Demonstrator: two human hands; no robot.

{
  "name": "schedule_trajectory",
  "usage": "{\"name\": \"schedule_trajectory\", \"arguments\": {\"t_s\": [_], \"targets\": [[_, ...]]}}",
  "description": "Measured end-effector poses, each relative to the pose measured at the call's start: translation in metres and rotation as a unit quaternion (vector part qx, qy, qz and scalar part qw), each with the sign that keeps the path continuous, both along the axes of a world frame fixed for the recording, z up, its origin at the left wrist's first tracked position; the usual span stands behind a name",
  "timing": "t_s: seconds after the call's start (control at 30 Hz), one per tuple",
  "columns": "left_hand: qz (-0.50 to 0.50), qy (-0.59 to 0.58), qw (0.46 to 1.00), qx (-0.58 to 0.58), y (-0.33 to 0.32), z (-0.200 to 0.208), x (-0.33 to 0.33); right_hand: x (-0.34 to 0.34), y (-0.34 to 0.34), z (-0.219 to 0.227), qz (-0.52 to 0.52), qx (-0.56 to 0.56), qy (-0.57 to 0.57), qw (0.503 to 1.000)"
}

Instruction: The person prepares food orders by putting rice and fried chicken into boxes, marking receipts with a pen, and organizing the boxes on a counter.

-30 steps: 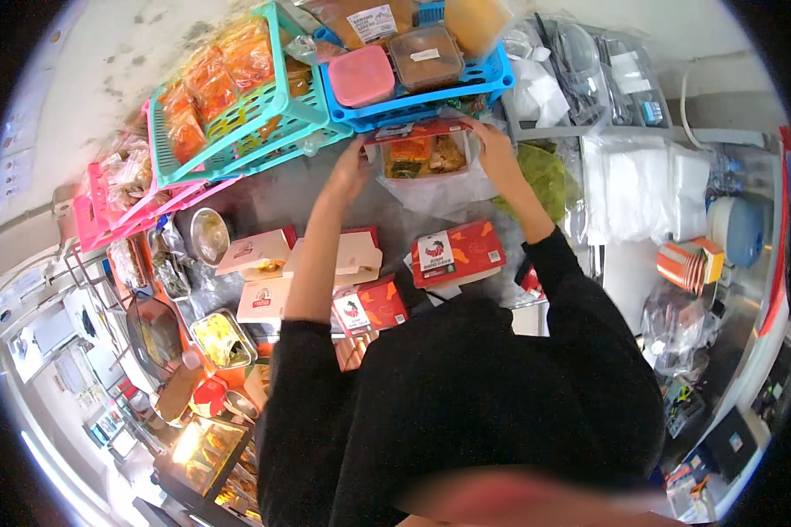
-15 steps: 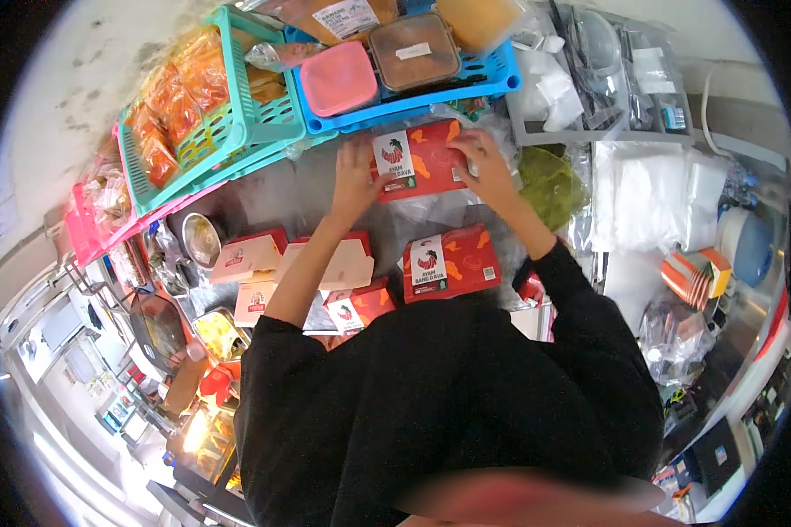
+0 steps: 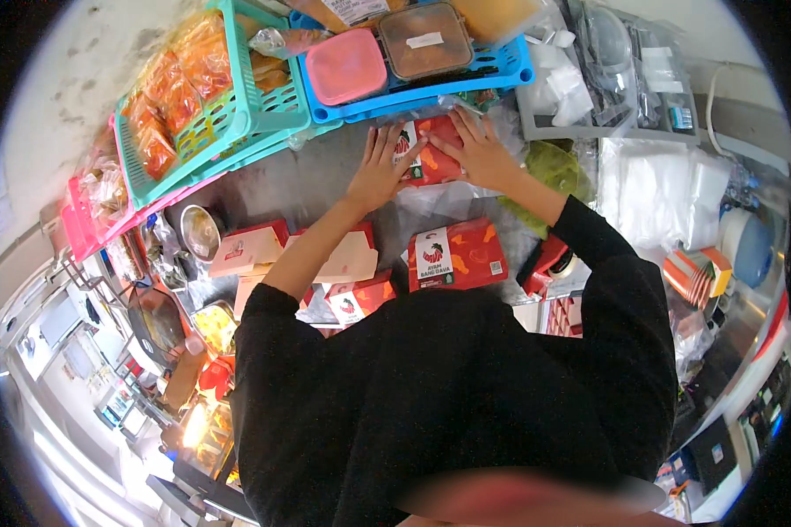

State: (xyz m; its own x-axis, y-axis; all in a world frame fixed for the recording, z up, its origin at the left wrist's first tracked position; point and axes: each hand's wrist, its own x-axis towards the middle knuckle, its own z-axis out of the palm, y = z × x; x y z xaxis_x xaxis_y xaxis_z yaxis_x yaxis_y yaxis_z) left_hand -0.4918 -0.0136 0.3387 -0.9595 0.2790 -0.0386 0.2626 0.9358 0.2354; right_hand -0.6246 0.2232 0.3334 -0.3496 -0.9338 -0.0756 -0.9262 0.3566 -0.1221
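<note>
Nearest, a closed red-and-white carton is lying, with open cartons sitting leftward, partly behind the left forearm. Beyond, the left hand and right hand are resting, fingers spread apart, on another red box. Behind it, a blue basket is holding a pink-lidded tub; leftward, a teal basket is holding bagged orange food.

The red boxes look glossy card, the counter smooth metal, the turquoise basket plastic.
</note>
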Motion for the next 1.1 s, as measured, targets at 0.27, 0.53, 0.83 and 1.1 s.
{"name": "schedule_trajectory", "arguments": {"t_s": [0.27, 0.53, 0.83, 1.1], "targets": [[-0.035, -0.015, 0.999, -0.011, 0.006, 0.015, 0.007, 0.015, 0.005, -0.004, 0.010, -0.084, -0.020, 0.996], [0.013, 0.037, 0.998, -0.052, 0.013, -0.034, 0.001, 0.023, -0.016, -0.022, -0.013, -0.049, -0.059, 0.997], [0.005, 0.008, 0.997, -0.071, 0.014, -0.005, -0.002, 0.011, -0.007, -0.008, 0.014, -0.070, -0.078, 0.994], [0.045, 0.018, 0.999, 0.008, 0.029, -0.009, -0.011, 0.020, -0.002, 0.005, -0.013, -0.073, -0.041, 0.996]]}}
